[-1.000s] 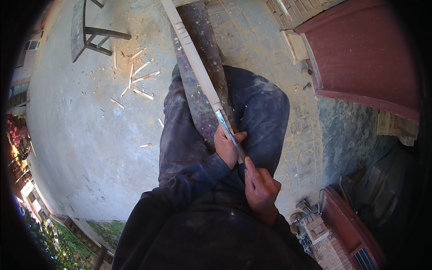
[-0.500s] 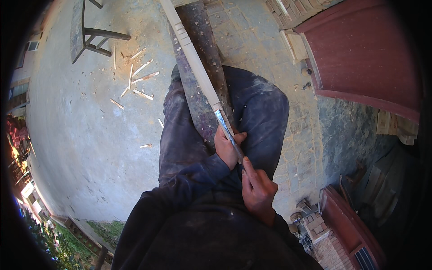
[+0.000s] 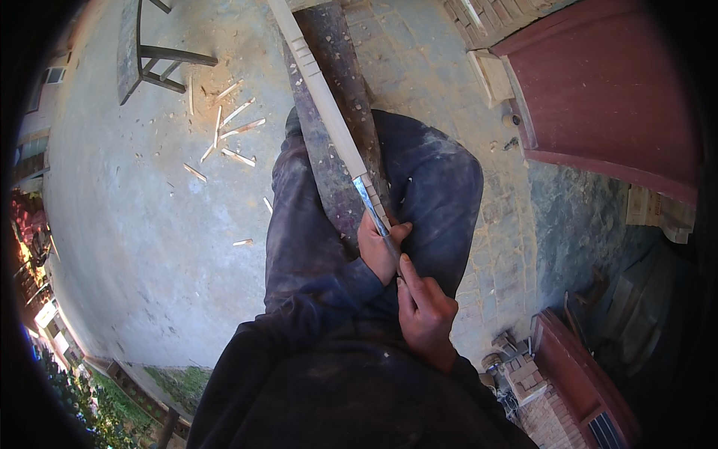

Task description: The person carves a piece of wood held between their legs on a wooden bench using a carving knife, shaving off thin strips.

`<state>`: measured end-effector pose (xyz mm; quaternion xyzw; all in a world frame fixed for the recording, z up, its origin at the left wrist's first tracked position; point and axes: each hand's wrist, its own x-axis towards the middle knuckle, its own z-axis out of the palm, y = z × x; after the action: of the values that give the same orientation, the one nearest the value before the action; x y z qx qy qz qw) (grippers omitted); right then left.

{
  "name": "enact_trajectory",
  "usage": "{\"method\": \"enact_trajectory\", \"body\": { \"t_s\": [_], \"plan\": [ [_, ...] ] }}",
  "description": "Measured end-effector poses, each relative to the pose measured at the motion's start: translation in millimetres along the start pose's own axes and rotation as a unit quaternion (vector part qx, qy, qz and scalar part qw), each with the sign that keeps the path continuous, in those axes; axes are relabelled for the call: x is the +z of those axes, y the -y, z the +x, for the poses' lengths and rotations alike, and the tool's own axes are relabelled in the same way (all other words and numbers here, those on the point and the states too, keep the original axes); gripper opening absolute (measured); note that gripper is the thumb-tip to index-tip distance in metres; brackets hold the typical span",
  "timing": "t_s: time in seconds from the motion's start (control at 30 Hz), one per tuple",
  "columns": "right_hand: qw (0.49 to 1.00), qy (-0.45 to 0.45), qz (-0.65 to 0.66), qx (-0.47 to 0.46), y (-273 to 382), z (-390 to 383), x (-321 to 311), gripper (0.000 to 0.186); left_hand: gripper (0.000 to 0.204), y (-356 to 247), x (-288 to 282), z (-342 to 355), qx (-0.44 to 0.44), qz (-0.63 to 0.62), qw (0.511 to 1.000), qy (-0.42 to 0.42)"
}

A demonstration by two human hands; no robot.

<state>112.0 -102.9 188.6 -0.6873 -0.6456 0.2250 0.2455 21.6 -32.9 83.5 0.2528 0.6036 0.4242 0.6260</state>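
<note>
A long pale wooden strip (image 3: 329,112) slopes from the top of the view down toward my body, with several dark crosswise cuts near its far part and more near its close end. Beneath it is a dark, worn bench (image 3: 336,45) that I straddle. My left hand (image 3: 376,245) is closed around the strip's near end, its thumb toward the right. Just behind it, my right hand (image 3: 428,310) grips a chisel (image 3: 366,196), forefinger stretched along the handle. The shiny blade lies along the notched near part of the strip; whether its edge bites into the wood is unclear.
Several split wood slivers (image 3: 239,127) lie scattered on the concrete floor at left, below a dark wooden stool (image 3: 131,67). Large dark red panels (image 3: 598,75) stand at the upper right. A red box-like piece (image 3: 576,367) and stacked wood blocks (image 3: 526,376) sit at lower right.
The chisel and my right hand have shifted slightly up and left along the strip. My left hand stays almost in place on the wood.
</note>
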Motion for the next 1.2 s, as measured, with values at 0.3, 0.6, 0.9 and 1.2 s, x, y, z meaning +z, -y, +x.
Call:
{"method": "enact_trajectory", "body": {
  "t_s": [0.3, 0.6, 0.9, 1.2],
  "plan": [
    [1.000, 0.019, -0.009, 0.007, 6.7, -5.8, -17.0, 0.054, 0.021, -0.9, 2.3, 1.0, -0.022, -0.059, 0.998, 0.002],
    [0.999, 0.016, -0.005, 0.034, 11.9, -3.2, -13.0, 0.054, 0.021, -2.1, 4.5, 0.4, -0.011, -0.044, 0.999, -0.006],
    [0.999, 0.017, -0.007, 0.040, 16.6, -3.3, -10.5, 0.054, 0.021, -3.6, 3.5, 0.3, 0.005, -0.011, 1.000, -0.010],
    [1.000, 0.017, -0.021, 0.015, 11.8, 4.8, -6.3, 0.051, 0.019, -12.8, 2.4, -1.5, -0.015, -0.002, 1.000, -0.004]
  ]
}}
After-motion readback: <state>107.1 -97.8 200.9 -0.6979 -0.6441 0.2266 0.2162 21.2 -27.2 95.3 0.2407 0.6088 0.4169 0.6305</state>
